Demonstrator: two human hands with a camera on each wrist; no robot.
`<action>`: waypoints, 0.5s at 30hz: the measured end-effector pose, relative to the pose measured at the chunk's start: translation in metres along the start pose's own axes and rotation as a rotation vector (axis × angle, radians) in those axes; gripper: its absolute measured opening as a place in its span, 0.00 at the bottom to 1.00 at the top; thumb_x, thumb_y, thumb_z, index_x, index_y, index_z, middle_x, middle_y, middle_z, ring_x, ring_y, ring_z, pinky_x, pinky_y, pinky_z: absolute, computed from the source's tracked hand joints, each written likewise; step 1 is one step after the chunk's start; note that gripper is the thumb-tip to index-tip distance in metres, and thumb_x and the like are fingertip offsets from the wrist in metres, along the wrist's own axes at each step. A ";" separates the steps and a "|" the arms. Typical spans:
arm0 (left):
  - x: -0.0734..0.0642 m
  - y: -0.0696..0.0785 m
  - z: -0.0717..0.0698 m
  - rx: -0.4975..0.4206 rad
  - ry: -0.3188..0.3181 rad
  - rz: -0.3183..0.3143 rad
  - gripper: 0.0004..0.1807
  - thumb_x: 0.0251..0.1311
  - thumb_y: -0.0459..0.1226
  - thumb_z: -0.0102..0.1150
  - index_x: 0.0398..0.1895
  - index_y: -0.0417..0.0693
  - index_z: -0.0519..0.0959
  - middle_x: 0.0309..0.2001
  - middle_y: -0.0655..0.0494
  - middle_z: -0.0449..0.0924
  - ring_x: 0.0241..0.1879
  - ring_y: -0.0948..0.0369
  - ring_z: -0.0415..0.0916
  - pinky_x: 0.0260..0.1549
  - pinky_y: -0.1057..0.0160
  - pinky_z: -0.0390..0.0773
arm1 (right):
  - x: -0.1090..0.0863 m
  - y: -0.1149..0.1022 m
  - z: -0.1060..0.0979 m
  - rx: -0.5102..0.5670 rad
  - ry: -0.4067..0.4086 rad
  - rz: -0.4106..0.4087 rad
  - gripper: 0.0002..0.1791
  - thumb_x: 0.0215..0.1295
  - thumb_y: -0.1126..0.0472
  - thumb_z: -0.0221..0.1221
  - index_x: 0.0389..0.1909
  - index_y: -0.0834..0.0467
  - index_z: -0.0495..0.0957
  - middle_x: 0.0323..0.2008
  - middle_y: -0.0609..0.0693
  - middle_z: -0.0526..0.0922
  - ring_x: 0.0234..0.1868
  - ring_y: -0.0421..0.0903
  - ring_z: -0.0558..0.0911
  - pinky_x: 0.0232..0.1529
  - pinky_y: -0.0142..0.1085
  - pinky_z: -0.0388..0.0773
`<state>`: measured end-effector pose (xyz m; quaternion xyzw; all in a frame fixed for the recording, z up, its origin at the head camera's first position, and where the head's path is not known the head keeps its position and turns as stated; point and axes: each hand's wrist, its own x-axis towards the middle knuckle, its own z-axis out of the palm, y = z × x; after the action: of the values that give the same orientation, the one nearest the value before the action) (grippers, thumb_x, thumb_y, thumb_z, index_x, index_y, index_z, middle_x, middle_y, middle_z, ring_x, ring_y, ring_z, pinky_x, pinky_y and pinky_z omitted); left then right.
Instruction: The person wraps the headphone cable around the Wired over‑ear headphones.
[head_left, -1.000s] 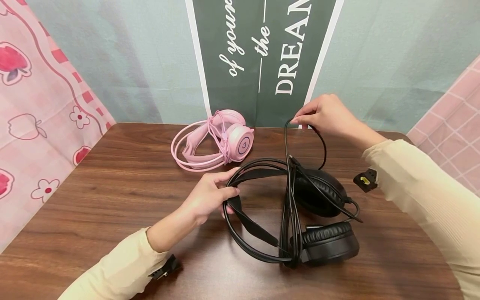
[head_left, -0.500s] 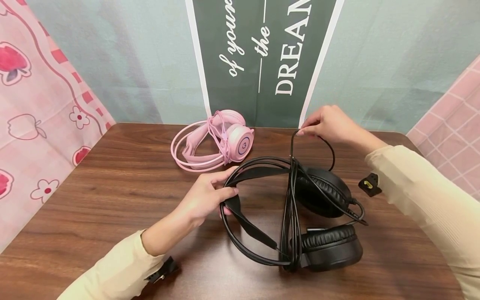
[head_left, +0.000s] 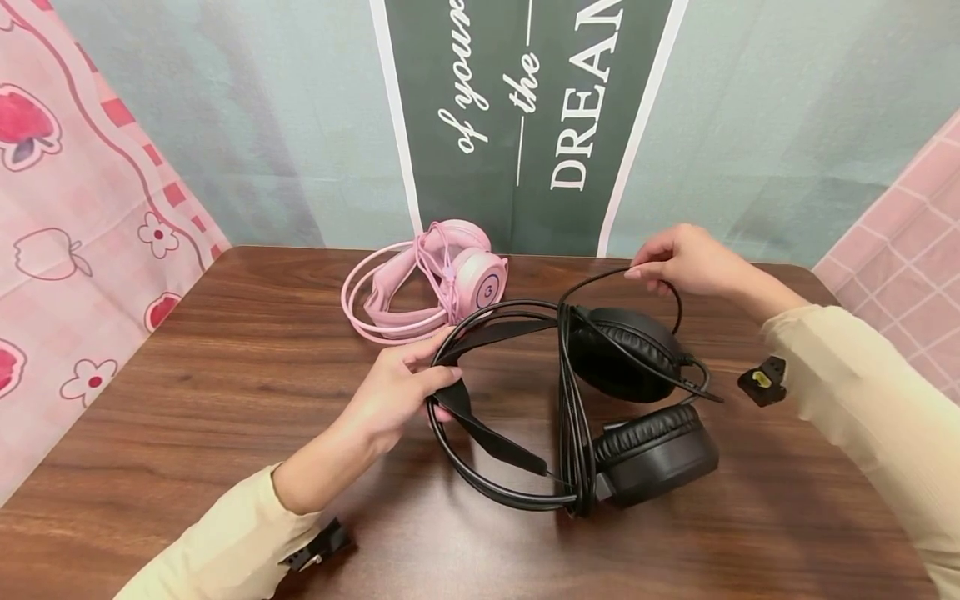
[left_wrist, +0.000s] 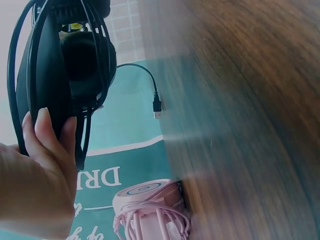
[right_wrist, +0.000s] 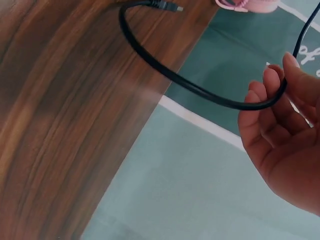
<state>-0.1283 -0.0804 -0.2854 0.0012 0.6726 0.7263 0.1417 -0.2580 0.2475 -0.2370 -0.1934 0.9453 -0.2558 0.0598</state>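
A pair of black over-ear headphones (head_left: pixel 652 467) is held above the table, tilted, with its cable wound in several loops across the open side of the headband. My left hand (head_left: pixel 393 387) grips the top of the headband, thumb on the near side. Up and to the right, my right hand (head_left: pixel 693 262) pinches the black cable (right_wrist: pixel 200 92) between thumb and fingers. From that hand the free end curves down behind the ear cup. In the left wrist view it ends in a USB plug (left_wrist: pixel 157 106) that hangs near the table surface.
Pink headphones (head_left: pixel 431 283) with their pink cable tied round them lie at the back of the wooden table (head_left: pixel 225 400), just behind my left hand. A teal cloth backdrop (head_left: pixel 292 125) with white lettering stands behind. Pink patterned cloth hangs at left and right.
The black headphones have risen slightly and shifted left with my left hand. My right hand has moved right and a little down, drawing the pinched cable away from the wound loops.
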 end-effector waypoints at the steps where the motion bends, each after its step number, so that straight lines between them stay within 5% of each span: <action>1: 0.000 0.000 0.000 -0.006 0.006 0.000 0.30 0.53 0.23 0.51 0.62 0.41 0.66 0.22 0.52 0.75 0.15 0.64 0.74 0.15 0.69 0.78 | -0.001 0.002 -0.001 0.004 -0.006 0.007 0.07 0.59 0.60 0.60 0.29 0.61 0.81 0.16 0.53 0.77 0.17 0.45 0.75 0.19 0.31 0.71; 15: -0.007 0.011 -0.011 -0.083 0.076 -0.037 0.30 0.54 0.24 0.52 0.63 0.42 0.65 0.30 0.52 0.74 0.15 0.66 0.73 0.13 0.74 0.75 | -0.014 0.019 -0.027 0.044 -0.133 -0.038 0.02 0.59 0.69 0.57 0.31 0.63 0.78 0.20 0.53 0.76 0.23 0.42 0.74 0.23 0.30 0.72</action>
<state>-0.1263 -0.0935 -0.2741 -0.0448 0.6467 0.7503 0.1295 -0.2571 0.2804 -0.2231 -0.2265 0.9295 -0.2643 0.1218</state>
